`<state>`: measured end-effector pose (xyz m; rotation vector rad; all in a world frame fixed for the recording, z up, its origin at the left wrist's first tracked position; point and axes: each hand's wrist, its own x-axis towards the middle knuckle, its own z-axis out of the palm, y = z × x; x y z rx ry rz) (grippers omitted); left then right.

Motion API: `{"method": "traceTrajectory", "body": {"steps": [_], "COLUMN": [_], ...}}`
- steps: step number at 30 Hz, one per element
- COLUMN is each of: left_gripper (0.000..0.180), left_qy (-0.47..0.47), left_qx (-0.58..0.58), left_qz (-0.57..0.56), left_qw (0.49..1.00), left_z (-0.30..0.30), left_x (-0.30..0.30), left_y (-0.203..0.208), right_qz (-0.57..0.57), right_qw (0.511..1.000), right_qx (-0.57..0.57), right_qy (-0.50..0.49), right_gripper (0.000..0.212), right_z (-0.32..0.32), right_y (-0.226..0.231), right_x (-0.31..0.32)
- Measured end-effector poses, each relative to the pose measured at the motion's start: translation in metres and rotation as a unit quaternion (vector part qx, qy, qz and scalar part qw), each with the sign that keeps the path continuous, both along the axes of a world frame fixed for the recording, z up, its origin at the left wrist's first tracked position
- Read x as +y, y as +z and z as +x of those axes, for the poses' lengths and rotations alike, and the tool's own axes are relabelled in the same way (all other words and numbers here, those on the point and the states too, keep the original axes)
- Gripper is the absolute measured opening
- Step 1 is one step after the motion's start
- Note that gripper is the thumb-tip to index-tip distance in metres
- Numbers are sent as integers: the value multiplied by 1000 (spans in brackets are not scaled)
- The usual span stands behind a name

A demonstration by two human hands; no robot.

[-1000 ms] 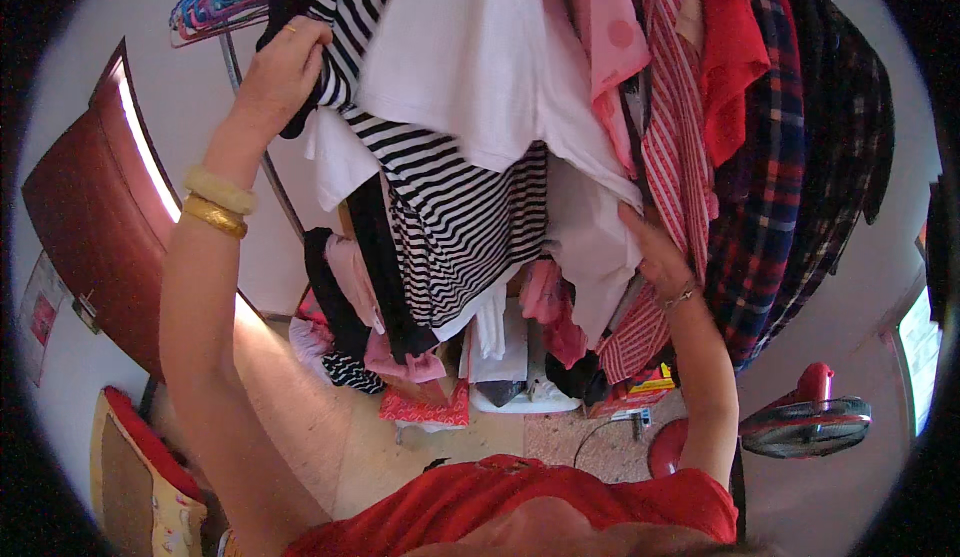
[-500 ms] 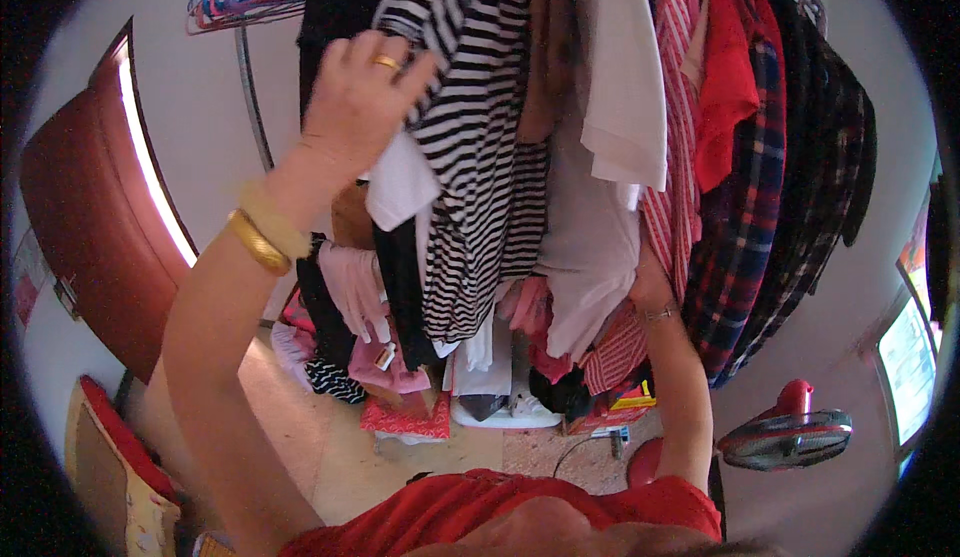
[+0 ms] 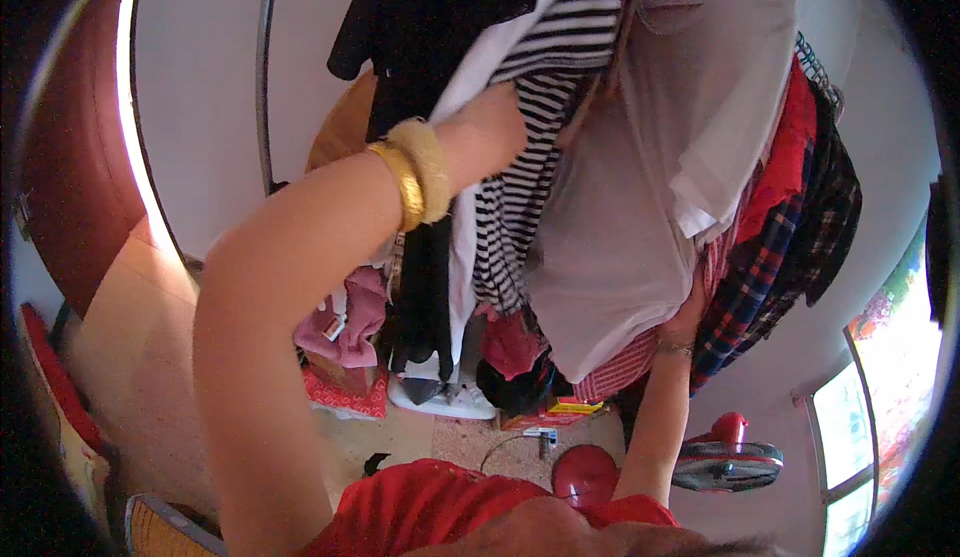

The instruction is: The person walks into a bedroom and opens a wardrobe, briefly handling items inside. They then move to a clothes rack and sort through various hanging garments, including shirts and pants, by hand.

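Note:
Clothes hang in a dense row before me. My left hand (image 3: 490,132) is curled against a black-and-white striped shirt (image 3: 570,27), its fingers closed on the cloth and partly out of sight. Beside it hang a white garment (image 3: 462,247) and a black garment (image 3: 430,27). To the right a wide pale grey shirt (image 3: 640,187) spreads out on its hanger. My right hand (image 3: 688,315) reaches in at that shirt's lower right edge, by a red-and-white striped garment (image 3: 620,365). The pale cloth and neighbouring clothes hide its fingers.
Red and plaid shirts (image 3: 765,267) hang at the right. Below the rack are a pink cloth (image 3: 350,322), a red patterned box (image 3: 345,392) and a white object (image 3: 450,399). A fan (image 3: 728,465) stands at lower right, near a window (image 3: 845,427). A metal pole (image 3: 265,77) rises at left.
My left hand has moved right and down into the striped shirt. The pale shirt now spreads wide to the right. The view has shifted, and the coloured hangers at upper left are gone from it.

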<state>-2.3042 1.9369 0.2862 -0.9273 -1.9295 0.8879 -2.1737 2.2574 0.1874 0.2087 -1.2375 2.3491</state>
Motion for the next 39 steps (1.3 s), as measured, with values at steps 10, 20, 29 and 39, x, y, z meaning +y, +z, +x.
{"method": "traceTrajectory", "body": {"steps": [10, 20, 29, 39], "left_gripper": [13, 39, 119, 42], "left_qy": [-73, -29, -343, -322], "left_qx": [-33, -172, -440, -538], "left_qz": [176, 230, 395, 712], "left_qw": [981, 957, 729, 317], "left_z": [-11, -8, 18, -28], "left_x": [-39, -24, 50, 17], "left_y": [4, 19, 10, 7], "right_qz": [83, 88, 611, 297], "right_qw": [982, 973, 768, 948], "right_qx": [-28, -24, -126, 52], "right_qy": [-167, -212, -143, 99], "right_gripper": [38, 35, 24, 42], "right_z": [-3, -11, -18, -72], "right_y": [0, -7, -44, 29], "right_x": [13, 17, -63, -83]}}
